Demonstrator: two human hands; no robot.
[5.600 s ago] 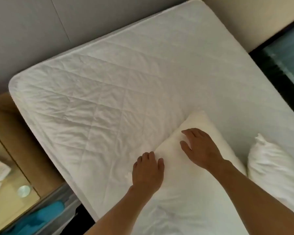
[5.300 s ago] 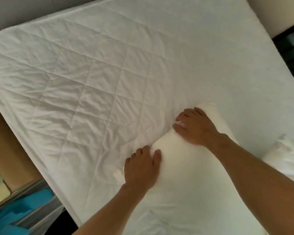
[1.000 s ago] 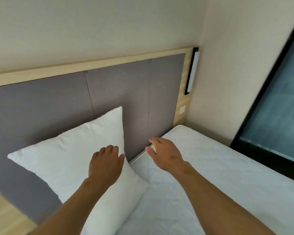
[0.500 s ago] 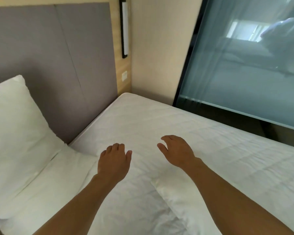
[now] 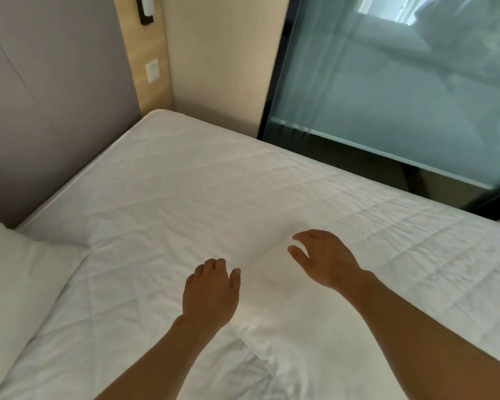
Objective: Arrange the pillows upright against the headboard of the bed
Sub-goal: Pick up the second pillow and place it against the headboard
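Note:
A white pillow (image 5: 274,281) lies flat on the white quilted mattress (image 5: 214,183), between and under my two hands. My left hand (image 5: 211,290) hovers over its left edge with fingers curled down, holding nothing. My right hand (image 5: 326,261) is spread over the pillow's far end, fingers apart; contact with the fabric is unclear. Another white pillow (image 5: 15,281) shows at the left edge, by the grey padded headboard (image 5: 46,105); only its lower part is in view.
A wooden strip with a white wall switch (image 5: 152,71) and a black lamp fixture (image 5: 146,10) borders the headboard. A beige wall stands behind the bed's far corner. A frosted glass partition (image 5: 401,90) in a dark frame runs along the far side.
My view has swung right and down, away from the pillow at the headboard. Both hands have moved from that pillow over to the flat pillow on the mattress.

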